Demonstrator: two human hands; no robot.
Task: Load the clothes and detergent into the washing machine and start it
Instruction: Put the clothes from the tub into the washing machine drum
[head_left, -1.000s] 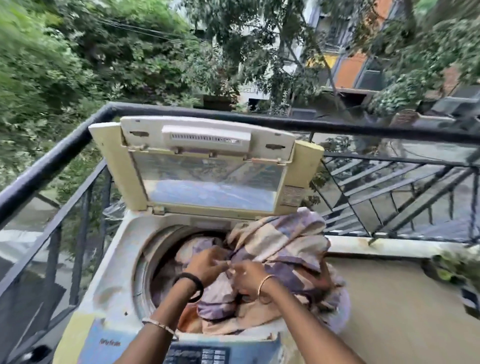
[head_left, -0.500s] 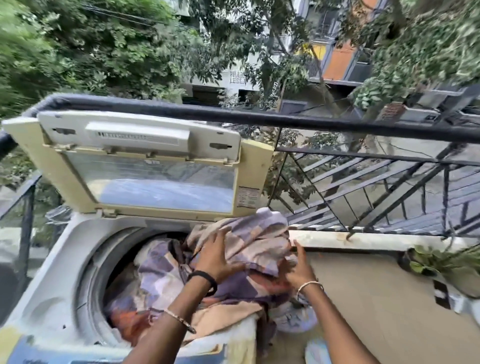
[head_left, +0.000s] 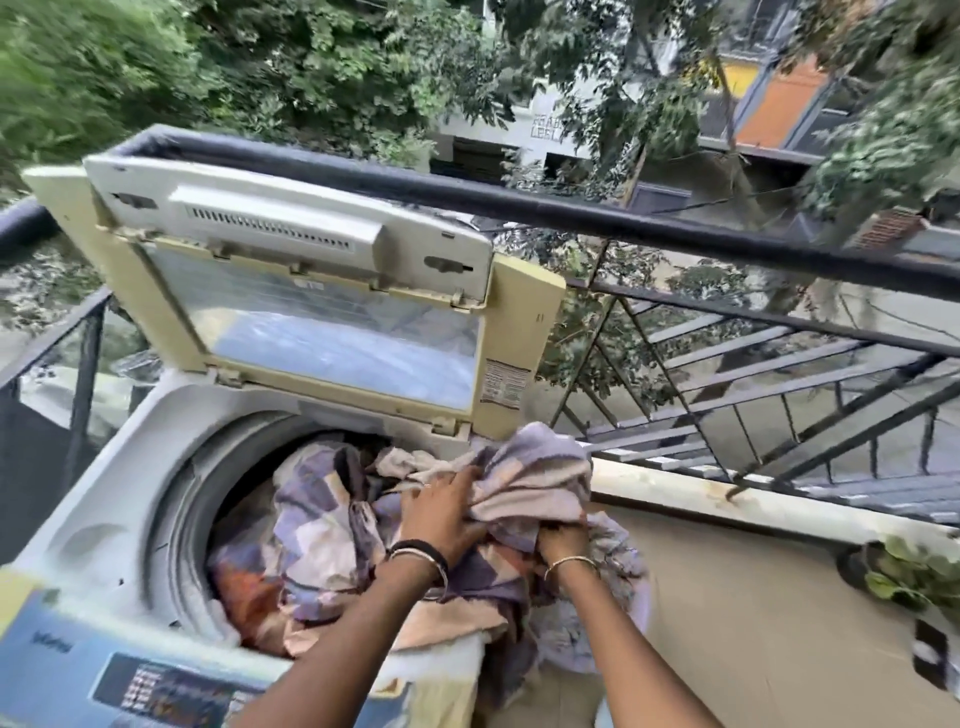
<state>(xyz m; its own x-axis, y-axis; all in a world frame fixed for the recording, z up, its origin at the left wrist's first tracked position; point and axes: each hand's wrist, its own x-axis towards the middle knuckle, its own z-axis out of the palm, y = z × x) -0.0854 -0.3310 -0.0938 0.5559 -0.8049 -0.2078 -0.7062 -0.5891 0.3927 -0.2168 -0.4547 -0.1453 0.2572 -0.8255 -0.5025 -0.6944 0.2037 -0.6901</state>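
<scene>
A top-loading washing machine (head_left: 104, 467) stands on a balcony with its yellowed lid (head_left: 332, 312) raised. A large patchwork cloth (head_left: 322, 530) in purple, cream and orange lies half in the drum and spills over the machine's right edge. My left hand (head_left: 447, 514) presses flat on the cloth near the drum's right rim. My right hand (head_left: 563, 538) grips a bunched fold of the same cloth beyond the machine's right side. The control panel (head_left: 156, 691) runs along the near edge. No detergent is visible.
A black metal railing (head_left: 675, 228) runs behind and to the right of the machine, with trees and buildings beyond. A potted plant (head_left: 904, 571) sits on the balcony floor at the right. A pale basket rim (head_left: 623, 623) shows under the hanging cloth.
My right hand went from open beside the cloth to gripping a bunched fold. My left hand slid further onto the cloth. The view shifted slightly right.
</scene>
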